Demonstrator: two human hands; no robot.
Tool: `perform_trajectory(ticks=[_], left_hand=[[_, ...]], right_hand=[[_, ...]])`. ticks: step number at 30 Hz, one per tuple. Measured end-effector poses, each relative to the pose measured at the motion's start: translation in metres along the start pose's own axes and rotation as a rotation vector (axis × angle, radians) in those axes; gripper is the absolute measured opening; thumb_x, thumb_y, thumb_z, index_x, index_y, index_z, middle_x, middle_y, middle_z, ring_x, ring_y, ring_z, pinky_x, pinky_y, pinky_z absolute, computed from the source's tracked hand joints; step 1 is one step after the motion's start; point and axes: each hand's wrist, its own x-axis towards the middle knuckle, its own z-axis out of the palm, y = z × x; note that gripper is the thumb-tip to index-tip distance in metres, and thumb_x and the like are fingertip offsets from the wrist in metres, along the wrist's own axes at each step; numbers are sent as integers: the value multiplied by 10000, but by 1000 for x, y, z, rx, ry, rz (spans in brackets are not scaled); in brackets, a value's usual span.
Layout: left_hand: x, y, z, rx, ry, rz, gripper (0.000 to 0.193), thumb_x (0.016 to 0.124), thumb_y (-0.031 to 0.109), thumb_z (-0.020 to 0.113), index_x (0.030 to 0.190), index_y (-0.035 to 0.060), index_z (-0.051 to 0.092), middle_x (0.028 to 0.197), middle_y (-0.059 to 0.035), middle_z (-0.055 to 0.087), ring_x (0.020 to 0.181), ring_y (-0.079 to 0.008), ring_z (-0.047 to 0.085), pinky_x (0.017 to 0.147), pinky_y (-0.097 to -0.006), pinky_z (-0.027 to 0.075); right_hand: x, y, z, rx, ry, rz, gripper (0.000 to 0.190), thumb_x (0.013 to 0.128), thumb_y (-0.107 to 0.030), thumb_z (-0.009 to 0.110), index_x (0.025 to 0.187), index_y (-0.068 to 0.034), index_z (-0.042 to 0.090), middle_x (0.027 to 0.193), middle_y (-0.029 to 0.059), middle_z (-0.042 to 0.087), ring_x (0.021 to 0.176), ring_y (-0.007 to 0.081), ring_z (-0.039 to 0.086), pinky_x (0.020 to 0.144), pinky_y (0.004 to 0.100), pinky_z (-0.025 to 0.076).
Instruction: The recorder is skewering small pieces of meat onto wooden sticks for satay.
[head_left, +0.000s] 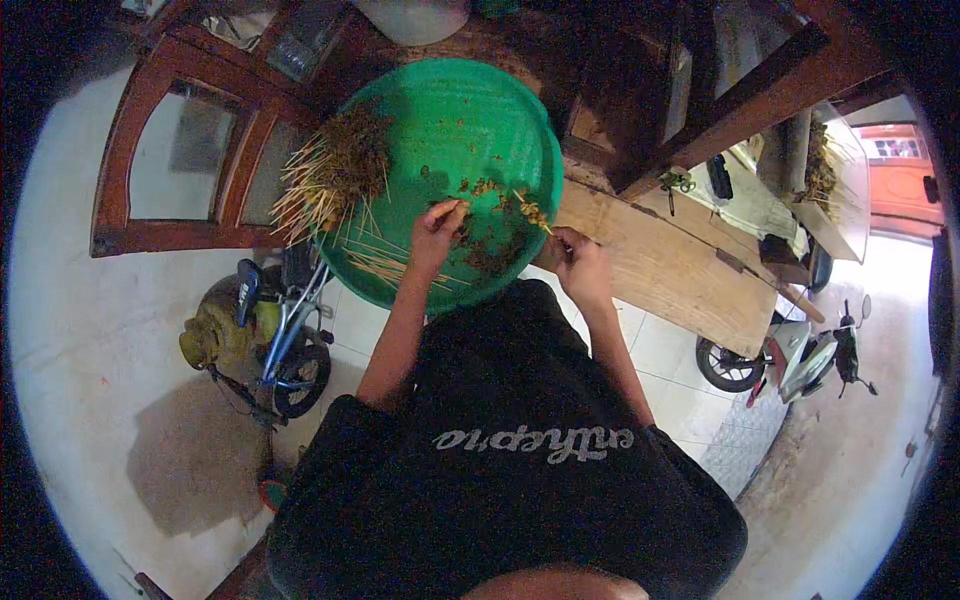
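A bamboo skewer threaded with small brown food pieces (532, 211) slants up from my right hand (582, 266), which grips its lower end at the right rim of a round green plastic tray (450, 105). Over the lower middle of the tray is my left hand (439, 232), thumb and fingertips together; whether a small piece sits between them, I cannot tell. Loose food pieces (484, 185) are scattered just beyond it, with darker bits (491, 251) nearer my body. At the tray's left, loaded skewers (352, 154) lie heaped, sticks pointing outward. Bare sticks (381, 264) lie below them.
A wooden bench top (667, 277) extends to the right. Farther right, a white container (844, 217) holds more skewers. A blue bicycle (289, 352) stands at the left beside a gas cylinder (214, 337); a motorcycle (787, 360) is at the right. A wooden cabinet door (161, 236) hangs at upper left.
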Motion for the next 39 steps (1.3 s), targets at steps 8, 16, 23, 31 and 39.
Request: perform_trajectory(ticks=[8, 16, 23, 31, 39], left_hand=[[5, 6, 22, -121, -7, 11, 156, 866, 109, 648, 980, 10, 689, 896, 0, 675, 739, -68, 577, 632, -231, 459], [-1, 19, 32, 66, 124, 52, 116, 914, 68, 604, 984, 1, 669, 862, -38, 662, 745, -101, 621, 646, -239, 518], [-6, 26, 43, 89, 150, 112, 124, 895, 54, 609, 1000, 11, 658, 864, -40, 665, 784, -142, 651, 681, -259, 524], [-2, 19, 49, 132, 141, 202, 258, 823, 93, 668, 1078, 62, 659, 886, -15, 672, 806, -138, 635, 670, -264, 488], [-2, 35, 59, -122, 84, -139, 262, 824, 95, 676, 1083, 60, 656, 938, -25, 664, 841, -121, 611, 663, -247, 443]], right_hand=[[17, -13, 7, 53, -164, -27, 173, 862, -87, 605, 1011, -25, 668, 825, 206, 666, 671, 311, 657, 619, 378, 508], [31, -1, 13, -72, -268, -163, 127, 888, -203, 584, 924, -118, 671, 734, 196, 638, 703, 410, 629, 645, 514, 503], [37, 8, 15, -31, -179, -189, 75, 830, -143, 594, 840, -105, 657, 730, 197, 634, 705, 407, 630, 653, 516, 502], [45, 0, 9, 68, -197, -156, 119, 854, -113, 571, 901, -80, 675, 839, 202, 658, 796, 405, 636, 733, 489, 512], [53, 4, -5, 89, -303, -117, 178, 887, -147, 580, 1016, -76, 679, 949, 197, 666, 896, 393, 637, 791, 433, 519]])
